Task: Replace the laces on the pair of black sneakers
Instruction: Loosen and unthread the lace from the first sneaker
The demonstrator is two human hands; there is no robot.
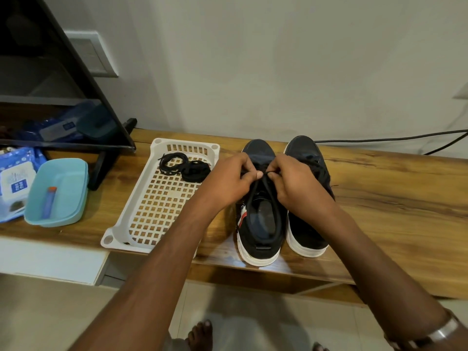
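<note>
At centre, on the wooden bench (379, 198): pair of black sneakers (307, 224) side by side, toes toward 12 o'clock, heels near for easy reach. Left hand (228, 181) and right hand (296, 183) both pinching the black lace (274, 211) over the left shoe's tongue, fingertips clamped, probably undoing it. At 9 o'clock, coiled spare laces (184, 167) kept ready in a white perforated tray (152, 211). No legible brand or writing.
</note>
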